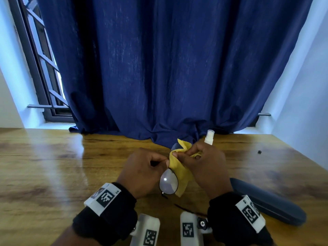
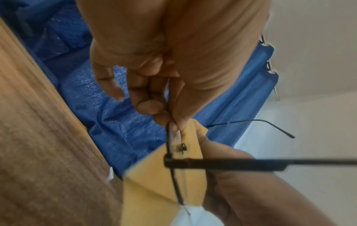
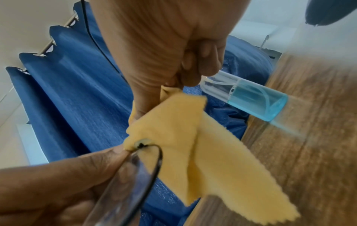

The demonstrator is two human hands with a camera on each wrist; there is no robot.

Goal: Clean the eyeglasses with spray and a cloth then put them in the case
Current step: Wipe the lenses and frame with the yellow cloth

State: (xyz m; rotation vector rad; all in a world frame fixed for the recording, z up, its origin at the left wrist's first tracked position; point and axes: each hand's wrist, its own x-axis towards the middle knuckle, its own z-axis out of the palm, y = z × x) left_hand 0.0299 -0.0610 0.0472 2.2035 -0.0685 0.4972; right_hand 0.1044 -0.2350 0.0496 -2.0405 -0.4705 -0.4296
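Left hand (image 1: 142,172) pinches the eyeglasses (image 1: 168,182) by the bridge, steadying them; right hand (image 1: 204,166) squeezes the yellow cloth (image 1: 179,173), probably round the far lens

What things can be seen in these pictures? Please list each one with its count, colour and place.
glasses: one pair, thin black frame, clear lenses, held above the table between both hands
cloth: one, yellow, wrapped over the far lens
spray: one, clear bottle with blue liquid, upright on the table behind the right hand
case: one, dark blue, closed, on the table at the right
table: one, brown wood
curtain: one, dark blue, behind the table
left hand: pinches the glasses
right hand: pinches the cloth
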